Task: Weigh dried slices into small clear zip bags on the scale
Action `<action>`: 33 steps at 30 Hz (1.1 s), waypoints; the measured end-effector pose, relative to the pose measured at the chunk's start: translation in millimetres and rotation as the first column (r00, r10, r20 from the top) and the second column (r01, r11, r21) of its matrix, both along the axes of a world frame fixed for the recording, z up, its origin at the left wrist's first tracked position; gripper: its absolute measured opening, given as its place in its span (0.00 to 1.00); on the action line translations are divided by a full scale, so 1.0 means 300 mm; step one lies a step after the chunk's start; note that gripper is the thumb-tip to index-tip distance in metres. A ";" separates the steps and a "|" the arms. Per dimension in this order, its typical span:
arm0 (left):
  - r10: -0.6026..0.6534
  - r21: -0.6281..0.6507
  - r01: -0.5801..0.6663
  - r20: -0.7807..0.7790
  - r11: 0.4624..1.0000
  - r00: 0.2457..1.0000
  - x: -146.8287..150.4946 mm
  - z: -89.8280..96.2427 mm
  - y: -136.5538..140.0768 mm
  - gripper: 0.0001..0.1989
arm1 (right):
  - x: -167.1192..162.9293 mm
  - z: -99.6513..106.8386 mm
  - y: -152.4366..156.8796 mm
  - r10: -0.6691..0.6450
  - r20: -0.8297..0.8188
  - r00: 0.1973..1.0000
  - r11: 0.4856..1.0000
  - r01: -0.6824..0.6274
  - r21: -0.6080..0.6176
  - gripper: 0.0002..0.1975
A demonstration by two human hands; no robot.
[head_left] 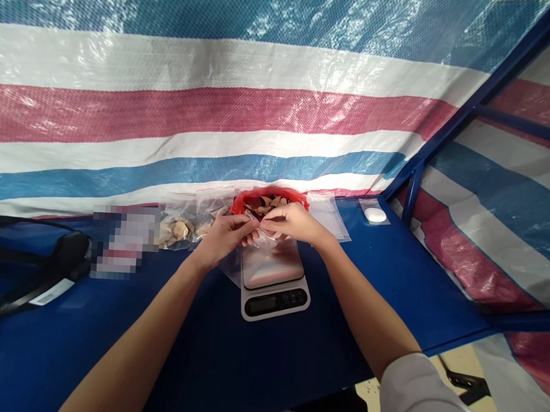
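Both hands meet over a white kitchen scale [274,270] with a dark display. My left hand [227,235] pinches one side of a small clear plastic bag [268,239]; my right hand [289,222] pinches its upper edge on the other side. What the bag contains is hard to make out. Just behind my hands sits a red plastic bag [239,203], its mouth spread around brown dried slices [268,202]. To the left lie clear bags holding pale dried slices [178,230], partly overlapped by my left hand's side.
Flat clear bags [332,218] lie right of the red bag. Farther right, a small bag holds a white oval object [375,215]. A black strap-like item [64,259] rests at left. Striped sheeting [192,115] and a blue frame bar [473,112] border the blue table [372,279].
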State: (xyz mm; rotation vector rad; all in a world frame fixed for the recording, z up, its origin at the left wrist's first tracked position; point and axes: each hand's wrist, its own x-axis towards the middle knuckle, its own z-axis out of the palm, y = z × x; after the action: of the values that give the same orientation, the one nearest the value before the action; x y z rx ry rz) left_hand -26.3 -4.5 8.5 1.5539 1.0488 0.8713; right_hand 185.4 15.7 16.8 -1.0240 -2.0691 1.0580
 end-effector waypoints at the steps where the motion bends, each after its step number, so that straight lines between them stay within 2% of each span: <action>1: -0.005 0.006 0.006 -0.010 1.000 1.000 -0.001 0.002 0.000 0.22 | 0.000 -0.001 0.000 0.000 -0.002 1.000 1.000 0.000 -0.011 0.14; 6: -0.033 0.020 0.034 -0.057 0.999 0.998 -0.001 0.009 0.000 0.23 | -0.007 -0.001 -0.003 -0.009 0.013 1.000 0.999 0.010 -0.047 0.13; 11: -0.018 0.023 0.020 -0.085 1.000 0.996 0.001 0.016 -0.002 0.21 | -0.013 0.004 -0.005 -0.033 0.040 0.999 0.999 0.034 -0.031 0.11; 13: 0.005 0.033 -0.002 -0.102 0.999 0.995 -0.003 0.016 -0.001 0.20 | -0.009 0.002 -0.003 -0.056 0.026 0.998 0.998 0.057 -0.037 0.10; 20: 0.141 0.145 -0.108 -0.242 0.984 0.960 -0.037 0.026 0.006 0.15 | 0.031 -0.015 0.016 -0.082 -0.049 0.995 0.979 0.072 -0.189 0.08; 24: 0.175 0.178 -0.131 -0.261 0.975 0.949 -0.040 0.032 0.003 0.15 | 0.037 -0.027 0.020 -0.099 -0.057 0.993 0.979 0.087 -0.185 0.08; 29: 0.110 0.173 -0.072 -0.219 0.982 0.970 -0.020 0.015 0.004 0.17 | 0.014 -0.017 0.004 -0.062 -0.059 0.996 0.985 0.051 -0.167 0.12; 33: 0.084 0.197 -0.036 -0.242 0.980 0.967 -0.014 0.015 0.000 0.19 | 0.000 0.000 -0.008 -0.026 -0.043 0.999 0.993 0.021 -0.112 0.15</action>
State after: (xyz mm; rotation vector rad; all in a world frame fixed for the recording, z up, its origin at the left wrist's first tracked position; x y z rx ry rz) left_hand -30.6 -4.5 13.0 1.8380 1.2252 0.8535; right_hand 185.4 13.3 16.7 -1.0677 -1.9765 1.1850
